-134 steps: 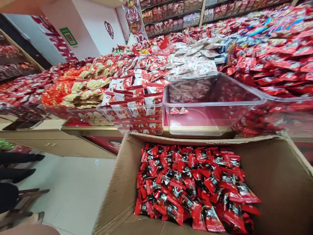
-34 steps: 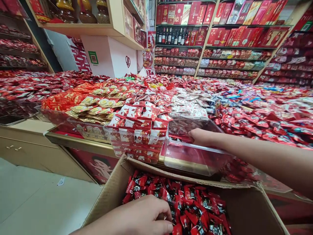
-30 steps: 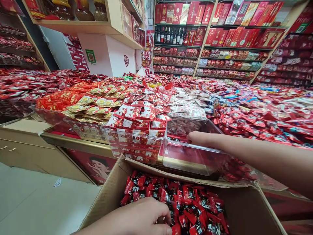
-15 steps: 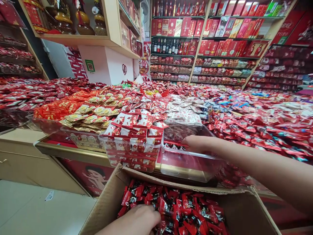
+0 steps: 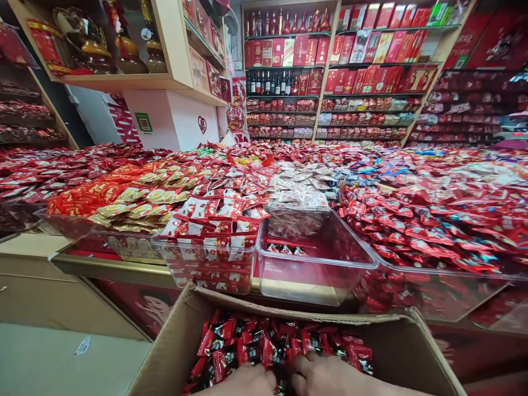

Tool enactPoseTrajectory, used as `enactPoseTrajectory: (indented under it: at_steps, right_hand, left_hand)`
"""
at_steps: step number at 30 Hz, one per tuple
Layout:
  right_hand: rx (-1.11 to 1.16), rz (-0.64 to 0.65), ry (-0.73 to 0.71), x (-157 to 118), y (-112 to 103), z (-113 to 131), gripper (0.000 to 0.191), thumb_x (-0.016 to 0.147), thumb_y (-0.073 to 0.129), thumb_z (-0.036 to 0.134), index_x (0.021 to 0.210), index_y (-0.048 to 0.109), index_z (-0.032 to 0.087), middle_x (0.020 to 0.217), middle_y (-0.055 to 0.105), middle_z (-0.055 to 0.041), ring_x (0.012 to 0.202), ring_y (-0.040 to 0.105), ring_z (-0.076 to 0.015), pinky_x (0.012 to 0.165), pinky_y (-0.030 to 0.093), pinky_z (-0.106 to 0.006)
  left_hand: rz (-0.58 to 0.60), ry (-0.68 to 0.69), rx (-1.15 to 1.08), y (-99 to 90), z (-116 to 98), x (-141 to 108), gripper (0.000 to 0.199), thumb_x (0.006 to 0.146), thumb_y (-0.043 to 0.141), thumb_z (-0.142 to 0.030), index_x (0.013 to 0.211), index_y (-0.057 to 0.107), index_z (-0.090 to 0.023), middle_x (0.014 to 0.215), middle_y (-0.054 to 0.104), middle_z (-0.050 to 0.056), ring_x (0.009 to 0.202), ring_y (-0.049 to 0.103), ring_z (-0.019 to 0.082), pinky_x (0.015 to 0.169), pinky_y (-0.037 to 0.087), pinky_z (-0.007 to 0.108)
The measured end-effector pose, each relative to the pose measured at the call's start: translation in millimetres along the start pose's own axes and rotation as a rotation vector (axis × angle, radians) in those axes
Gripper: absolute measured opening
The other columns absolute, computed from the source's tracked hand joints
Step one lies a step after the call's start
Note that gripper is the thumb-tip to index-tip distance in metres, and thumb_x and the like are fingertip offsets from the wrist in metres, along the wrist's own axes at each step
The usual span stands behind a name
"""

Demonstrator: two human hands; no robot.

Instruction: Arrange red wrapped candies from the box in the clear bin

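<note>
A cardboard box (image 5: 396,335) stands at the bottom, holding red-and-black wrapped candies (image 5: 231,341). Both of my hands are down in it, side by side. My left hand (image 5: 247,380) is curled over candies, its fingertips hidden among them. Close beside it, my right hand (image 5: 325,377) reaches into the same heap; its fingers are smeared by motion and partly hidden. Just beyond the box is a clear plastic bin (image 5: 313,280), with a short row of small dark-and-red wrapped candies (image 5: 284,249) at its left side.
Left of that bin, another clear bin (image 5: 206,269) is heaped with red-and-white packets (image 5: 214,212). Gold packets (image 5: 144,201) lie farther left, white packets (image 5: 301,184) behind, red packets (image 5: 412,225) to the right. Shelves (image 5: 284,69) of bottles and boxes line the back.
My right hand has left the clear bin and come down into the cardboard box beside my left hand. My left hand stays in the box. The view has shifted slightly.
</note>
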State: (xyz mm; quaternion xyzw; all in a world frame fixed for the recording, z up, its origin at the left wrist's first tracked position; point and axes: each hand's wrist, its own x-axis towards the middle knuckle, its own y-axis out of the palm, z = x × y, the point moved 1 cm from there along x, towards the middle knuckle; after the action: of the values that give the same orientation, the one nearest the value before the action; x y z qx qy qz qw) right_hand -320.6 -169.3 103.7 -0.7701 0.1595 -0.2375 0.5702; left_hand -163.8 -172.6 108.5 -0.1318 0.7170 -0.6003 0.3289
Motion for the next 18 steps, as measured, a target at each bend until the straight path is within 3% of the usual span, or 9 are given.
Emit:
enactPoseTrajectory:
  at_steps: [2,5,10,14,16,18]
  right_hand:
    - [-0.025,0.048,0.041,-5.6,34.4,1.6,0.013,0.058,0.068,0.033,0.061,0.062,0.021,0.059,0.064,-0.003,0.044,0.056,-0.022,0.03,0.041,-0.031]
    - [-0.017,0.063,0.077,-7.6,39.8,-1.8,0.008,0.056,0.068,0.022,0.062,0.063,0.021,0.06,0.065,-0.0041,0.047,0.059,-0.0227,0.034,0.044,-0.031]
    - [0.361,0.062,0.21,-1.0,-12.5,-16.3,0.02,0.053,0.058,0.009,0.067,0.059,0.023,0.066,0.065,-0.0036,0.042,0.055,-0.0159,0.033,0.036,-0.026]
    - [0.763,0.102,0.323,9.3,-48.8,-25.2,0.023,0.063,0.047,0.006,0.078,0.057,0.021,0.067,0.066,-0.0018,0.055,0.06,-0.0174,0.044,0.041,-0.024]
    - [0.978,0.025,0.409,13.3,-59.7,-25.0,0.021,0.07,0.045,0.008,0.085,0.055,0.021,0.077,0.066,-0.0019,0.068,0.061,-0.0164,0.057,0.046,-0.025]
    - [1.228,-0.102,0.475,15.7,-66.6,-22.0,0.016,0.077,0.046,0.015,0.091,0.052,0.021,0.086,0.066,-0.0024,0.078,0.061,-0.0157,0.067,0.048,-0.027]
  left_hand:
    - [0.017,0.028,0.009,-7.4,-4.8,6.6,0.016,0.079,0.052,-0.023,0.085,0.065,-0.016,0.08,0.065,0.012,0.073,0.062,0.025,0.058,0.048,0.032]
    - [0.044,0.043,0.002,-14.9,-4.1,7.4,0.018,0.08,0.051,-0.023,0.089,0.064,-0.016,0.083,0.065,0.013,0.076,0.062,0.027,0.059,0.049,0.034]
    - [0.008,0.043,-0.116,-22.5,6.9,-9.2,0.017,0.075,0.055,-0.027,0.09,0.063,-0.021,0.082,0.065,0.007,0.074,0.062,0.023,0.059,0.047,0.028]
    - [-0.143,-0.181,-0.432,-51.9,13.5,-23.9,0.022,0.075,0.05,-0.039,0.086,0.061,-0.023,0.081,0.064,0.002,0.073,0.06,0.02,0.058,0.041,0.025]
    - [-0.113,-0.271,-0.56,-68.3,16.1,-29.0,0.024,0.073,0.052,-0.042,0.084,0.06,-0.022,0.078,0.063,0.001,0.068,0.057,0.018,0.052,0.036,0.023]
    - [-0.039,-0.269,-0.688,-80.2,17.5,-31.8,0.03,0.067,0.058,-0.045,0.086,0.06,-0.021,0.072,0.059,-0.001,0.062,0.052,0.015,0.047,0.032,0.021]
